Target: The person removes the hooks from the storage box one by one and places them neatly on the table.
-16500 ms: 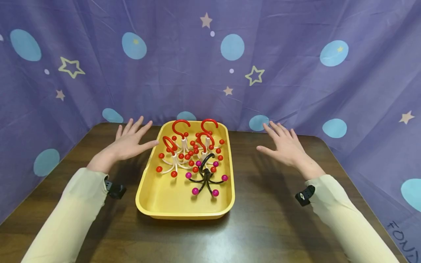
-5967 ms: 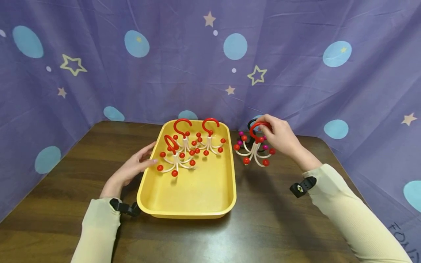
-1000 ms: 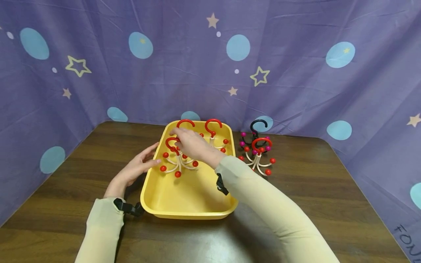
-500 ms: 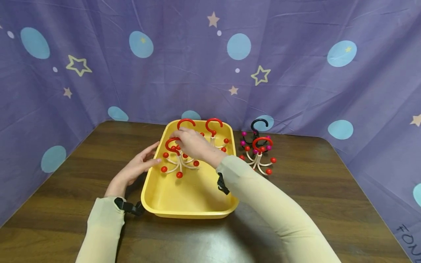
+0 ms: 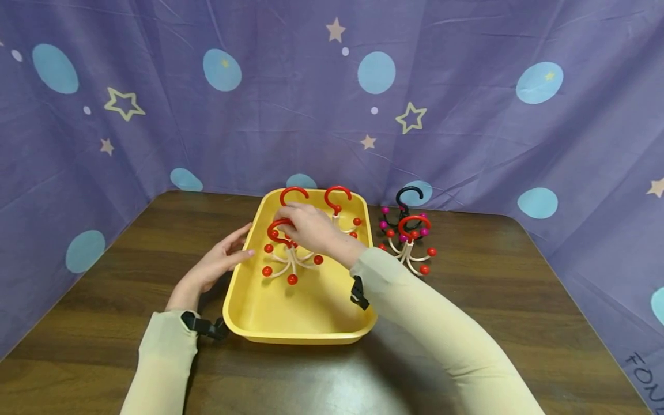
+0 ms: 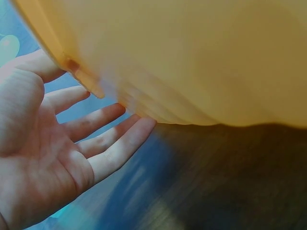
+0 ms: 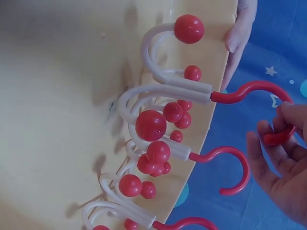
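In the head view, my right hand (image 5: 313, 230) reaches over the yellow tray (image 5: 301, 336) and pinches the red hook of a white multi-armed hanger (image 5: 292, 259) with red ball tips. The right wrist view shows thumb and fingers on that hook's curved end. Behind it in the tray stand two similar hangers, one hook (image 5: 338, 188) at the back right, the other (image 5: 294, 190) partly hidden by my hand. My left hand (image 5: 207, 268) holds the tray's left side, thumb over the rim and fingertips against the outer wall, as the left wrist view (image 6: 53, 158) shows.
On the brown wooden table (image 5: 482, 300), right of the tray, stand a black hanger (image 5: 402, 213) with magenta balls and, in front of it, a red-and-white hanger (image 5: 409, 249). A purple curtain (image 5: 290, 132) with stars and blue spots closes off the back and sides.
The black hanger and one red-and-white hanger have gone from the tray to the table. Over the last half second, the pinched hanger has shifted slightly right and toward me. My left hand stays put.
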Demonstrator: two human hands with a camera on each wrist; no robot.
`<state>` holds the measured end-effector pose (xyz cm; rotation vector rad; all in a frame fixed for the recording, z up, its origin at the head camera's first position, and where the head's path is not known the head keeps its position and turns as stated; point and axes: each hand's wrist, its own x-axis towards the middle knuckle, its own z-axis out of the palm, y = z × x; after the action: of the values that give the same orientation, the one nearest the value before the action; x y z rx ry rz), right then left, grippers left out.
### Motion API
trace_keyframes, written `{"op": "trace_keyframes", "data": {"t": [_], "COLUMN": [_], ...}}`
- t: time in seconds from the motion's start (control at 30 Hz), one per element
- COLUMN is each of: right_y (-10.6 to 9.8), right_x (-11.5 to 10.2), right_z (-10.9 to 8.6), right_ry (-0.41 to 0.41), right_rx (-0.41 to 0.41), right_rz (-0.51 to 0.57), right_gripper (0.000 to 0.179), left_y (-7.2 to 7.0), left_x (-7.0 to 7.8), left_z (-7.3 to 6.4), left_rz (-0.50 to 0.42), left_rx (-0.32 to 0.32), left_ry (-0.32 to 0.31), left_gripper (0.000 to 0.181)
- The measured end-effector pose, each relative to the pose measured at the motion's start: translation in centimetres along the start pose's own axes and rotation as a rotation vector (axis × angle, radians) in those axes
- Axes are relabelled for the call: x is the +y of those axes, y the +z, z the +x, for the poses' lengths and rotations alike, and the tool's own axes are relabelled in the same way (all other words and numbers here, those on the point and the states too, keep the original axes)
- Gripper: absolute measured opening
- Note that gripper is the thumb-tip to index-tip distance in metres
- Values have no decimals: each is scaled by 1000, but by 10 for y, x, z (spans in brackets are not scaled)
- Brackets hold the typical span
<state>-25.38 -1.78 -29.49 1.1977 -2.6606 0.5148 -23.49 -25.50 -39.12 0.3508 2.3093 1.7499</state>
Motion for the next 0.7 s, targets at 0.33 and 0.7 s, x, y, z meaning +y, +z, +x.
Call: {"op": "trace_keyframes", "data": {"t": [0.33,0.7], "right_y": [-11,-27], "right_x": [5,15], "right_z": [-10,-26], "right_ry": [-24,-52], "right_rx": [67,149], "right_rz": [42,109], "right_gripper": [19,17], "left_y": [-1,0], "left_x": [0,-1], "left_z": [1,1], "left_rz": [5,3], "left_rx": [8,11], "left_ry": [-8,-16], "left_gripper": [70,71]}}
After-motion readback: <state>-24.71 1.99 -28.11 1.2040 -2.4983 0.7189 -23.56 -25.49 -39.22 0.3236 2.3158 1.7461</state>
